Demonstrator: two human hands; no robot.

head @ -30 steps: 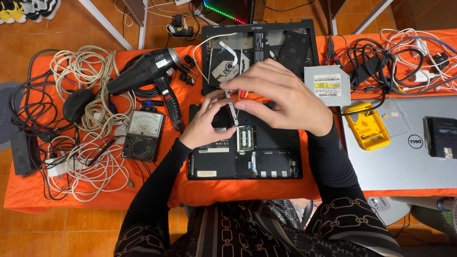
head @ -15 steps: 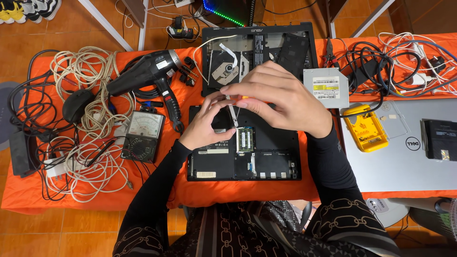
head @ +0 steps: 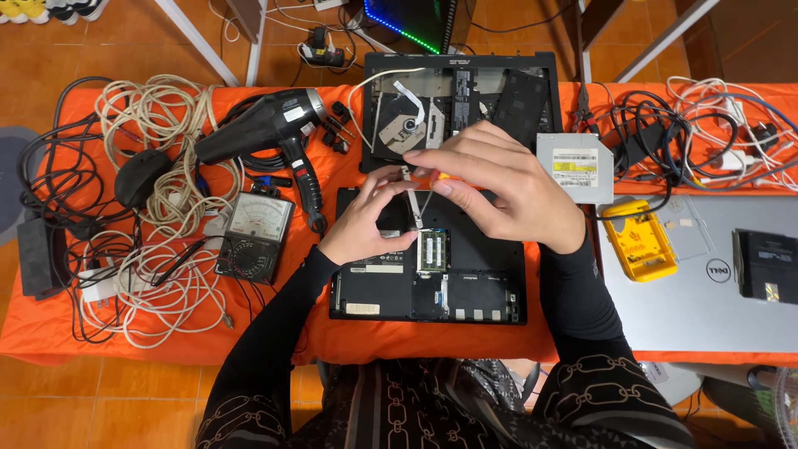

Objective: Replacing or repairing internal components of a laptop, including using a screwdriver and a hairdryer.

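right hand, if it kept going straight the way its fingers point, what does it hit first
The right hand points left, so it would probably first meet the left hand, whose fingertips lie close by over the opened laptop base. Farther along lies the black heat gun. Depth is unclear.

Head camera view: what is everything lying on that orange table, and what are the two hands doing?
Table cover: one, orange.
Opened laptop base: one, black, centre.
Second opened chassis: one, black, behind.
Memory module: one, green, in base.
Optical drive: one, silver, right of centre.
Heat gun: one, black, left.
Analogue meter: one, left.
Cable coil: one, white, far left.
Closed laptop: one, silver, right.
Yellow case: one.
Left hand: on base.
Right hand: holds small orange-handled tool.
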